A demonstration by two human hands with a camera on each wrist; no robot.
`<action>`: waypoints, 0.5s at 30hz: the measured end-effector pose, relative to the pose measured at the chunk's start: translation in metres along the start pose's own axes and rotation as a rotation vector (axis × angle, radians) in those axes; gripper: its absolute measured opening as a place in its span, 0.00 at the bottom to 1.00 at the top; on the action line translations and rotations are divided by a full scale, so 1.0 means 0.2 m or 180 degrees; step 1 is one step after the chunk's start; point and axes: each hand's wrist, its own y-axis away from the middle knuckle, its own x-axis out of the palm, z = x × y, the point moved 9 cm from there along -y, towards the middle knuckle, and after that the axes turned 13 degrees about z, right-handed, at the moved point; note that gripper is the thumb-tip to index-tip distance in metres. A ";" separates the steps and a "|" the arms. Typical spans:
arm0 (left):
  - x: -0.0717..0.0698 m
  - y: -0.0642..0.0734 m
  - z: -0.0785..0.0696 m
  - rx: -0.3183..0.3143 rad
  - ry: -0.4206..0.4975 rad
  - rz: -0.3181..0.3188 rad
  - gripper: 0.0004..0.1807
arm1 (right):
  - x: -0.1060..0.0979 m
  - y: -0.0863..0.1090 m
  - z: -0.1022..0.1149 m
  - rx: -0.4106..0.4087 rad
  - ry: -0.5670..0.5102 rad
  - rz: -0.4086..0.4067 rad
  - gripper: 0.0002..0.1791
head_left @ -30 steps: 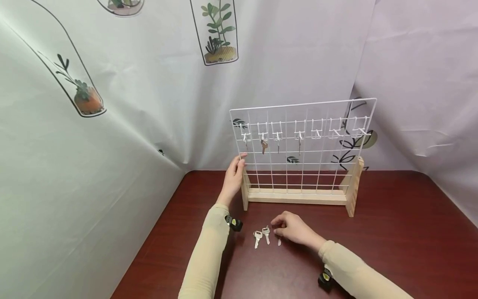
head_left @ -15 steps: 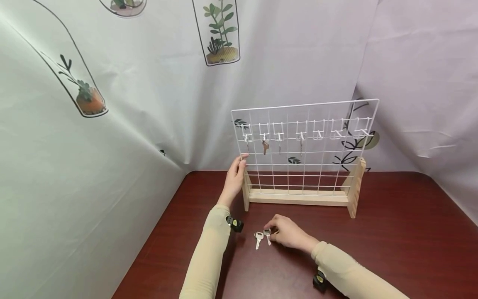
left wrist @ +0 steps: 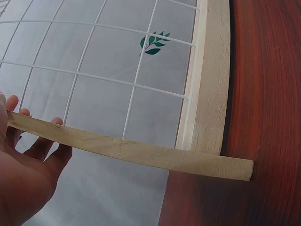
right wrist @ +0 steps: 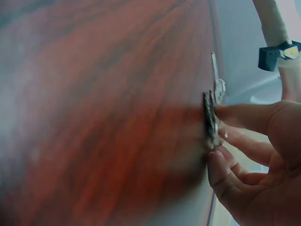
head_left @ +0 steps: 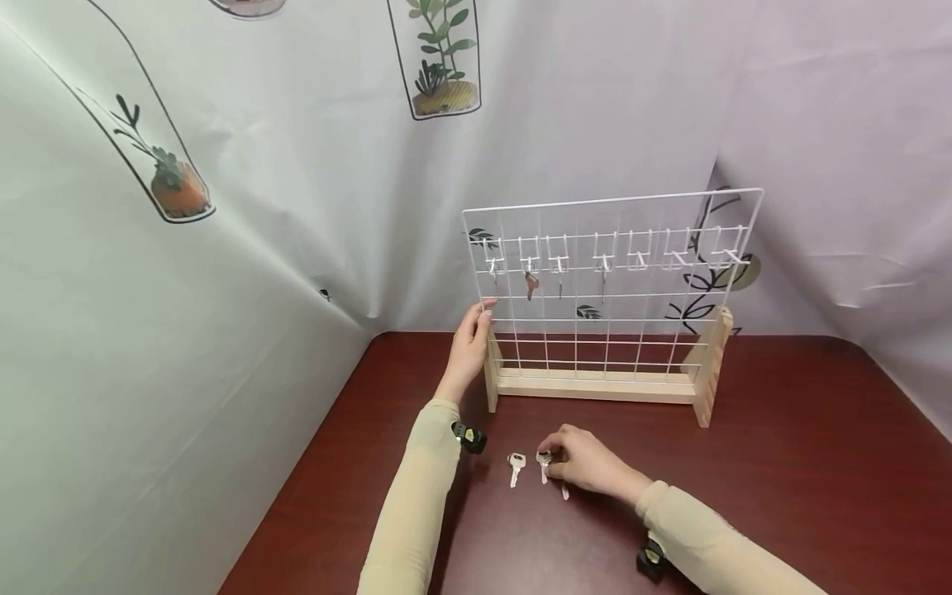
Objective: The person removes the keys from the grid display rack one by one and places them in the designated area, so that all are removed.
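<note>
A white wire grid rack on a wooden base stands at the middle of the table, a row of hooks across its upper part. From the hooks on the left half hang several keys. My left hand grips the rack's left wooden upright, fingers reaching around behind it. Low over the tabletop, my right hand pinches a silver key at its fingertips. Another key shows partly from under that hand. To the left lies a silver key, flat on the table.
The dark red wooden table spreads to both sides of the rack. Behind it hangs a pale cloth backdrop printed with plants. The hooks on the rack's right half carry no keys.
My right hand reached left to the middle key, then drew back right, and that key has shifted right with it. My left hand keeps its place on the rack.
</note>
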 end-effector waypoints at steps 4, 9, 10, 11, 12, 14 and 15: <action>0.02 0.00 0.01 -0.0041 -0.0069 0.0039 0.19 | -0.02 0.04 -0.06 0.0166 -0.0230 0.0100 0.19; 0.01 0.00 0.01 -0.0056 -0.0126 0.0045 0.20 | -0.02 0.05 -0.10 0.0213 -0.0442 0.0274 0.20; 0.01 0.00 0.01 -0.0052 -0.0123 0.0059 0.21 | -0.02 0.06 -0.11 0.0211 -0.0462 0.0292 0.18; 0.01 0.00 0.01 -0.0055 -0.0112 0.0069 0.21 | -0.03 0.06 -0.11 0.0201 -0.0450 0.0299 0.16; 0.01 -0.01 0.01 -0.0054 -0.0099 0.0076 0.21 | -0.03 0.06 -0.10 0.0184 -0.0423 0.0304 0.14; 0.01 -0.01 0.01 -0.0063 -0.0067 0.0080 0.21 | -0.03 0.06 -0.10 0.0149 -0.0353 0.0312 0.10; 0.01 -0.01 0.01 -0.0056 -0.0045 0.0069 0.21 | -0.03 0.07 -0.09 0.0140 -0.0332 0.0316 0.08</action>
